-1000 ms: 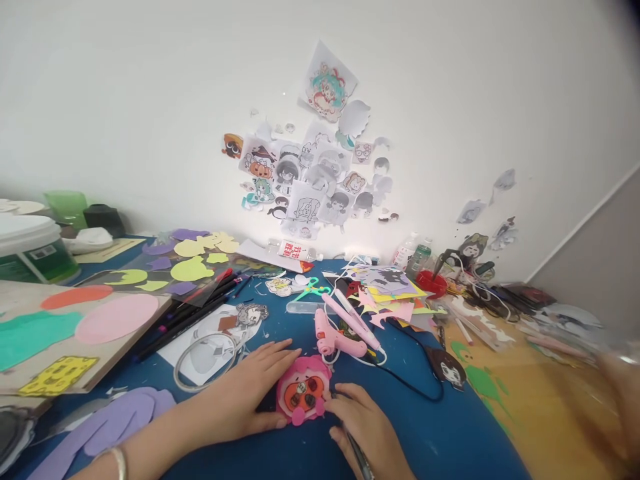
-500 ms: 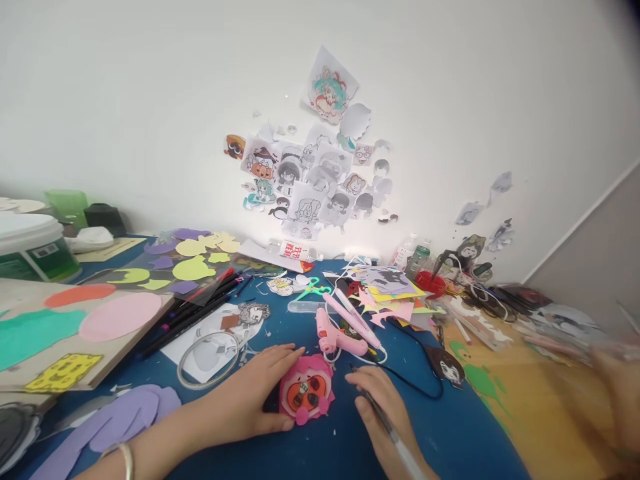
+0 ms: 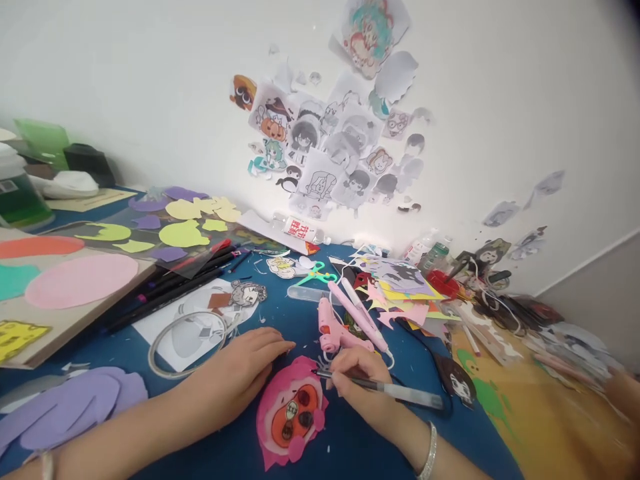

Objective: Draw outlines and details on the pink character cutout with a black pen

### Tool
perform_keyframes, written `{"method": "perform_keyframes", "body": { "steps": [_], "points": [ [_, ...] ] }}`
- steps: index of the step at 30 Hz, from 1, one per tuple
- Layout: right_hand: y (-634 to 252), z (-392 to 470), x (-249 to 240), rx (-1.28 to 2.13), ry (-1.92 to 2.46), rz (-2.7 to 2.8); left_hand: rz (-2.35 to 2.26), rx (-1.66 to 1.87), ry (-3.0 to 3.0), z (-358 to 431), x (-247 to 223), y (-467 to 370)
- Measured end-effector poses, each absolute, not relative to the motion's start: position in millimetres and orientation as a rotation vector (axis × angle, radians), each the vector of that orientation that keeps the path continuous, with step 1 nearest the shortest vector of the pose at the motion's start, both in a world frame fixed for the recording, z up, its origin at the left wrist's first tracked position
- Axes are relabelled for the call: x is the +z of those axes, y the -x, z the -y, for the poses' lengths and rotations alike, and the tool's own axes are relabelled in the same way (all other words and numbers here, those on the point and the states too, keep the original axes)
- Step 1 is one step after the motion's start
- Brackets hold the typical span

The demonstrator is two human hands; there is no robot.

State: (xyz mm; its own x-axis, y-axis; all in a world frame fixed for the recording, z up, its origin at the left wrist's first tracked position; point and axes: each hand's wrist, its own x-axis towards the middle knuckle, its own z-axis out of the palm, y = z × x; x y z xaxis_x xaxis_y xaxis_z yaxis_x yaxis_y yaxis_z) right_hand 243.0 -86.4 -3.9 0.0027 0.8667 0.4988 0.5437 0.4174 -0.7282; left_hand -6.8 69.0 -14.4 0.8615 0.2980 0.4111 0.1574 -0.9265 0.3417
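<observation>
A pink paper cutout (image 3: 271, 419) with an orange face patch and dark round pieces lies on the blue tabletop (image 3: 210, 453). My left hand (image 3: 240, 373) rests beside its upper left edge, fingers stretched out and holding nothing. In my right hand (image 3: 361, 383) is a pen (image 3: 413, 393) with a clear grey barrel, gripped near its dark front end. The pen tip meets or hovers just over the cutout's upper right edge; which one I cannot tell. Just behind the right hand lies a pink glue gun (image 3: 333, 327).
Purple paper shapes (image 3: 95, 407) lie at the left, below a board (image 3: 140, 270). A clear ring (image 3: 157, 347) sits on a printed sheet. Green scissors (image 3: 319, 275) and paper scraps (image 3: 405, 283) lie farther back. Another person's blurred hand (image 3: 623, 393) shows at the right edge.
My right hand has moved left with the pen, bringing its tip to the cutout. The left hand has let go of the cutout, which now sits turned. The view has shifted.
</observation>
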Motion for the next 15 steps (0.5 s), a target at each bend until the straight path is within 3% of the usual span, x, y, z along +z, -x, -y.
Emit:
{"method": "perform_keyframes", "body": {
  "steps": [15],
  "points": [
    [-247, 109, -1, 0.526, 1.339, 1.733, -0.236, 0.656, -3.061, -59, -12, 19]
  ]
}}
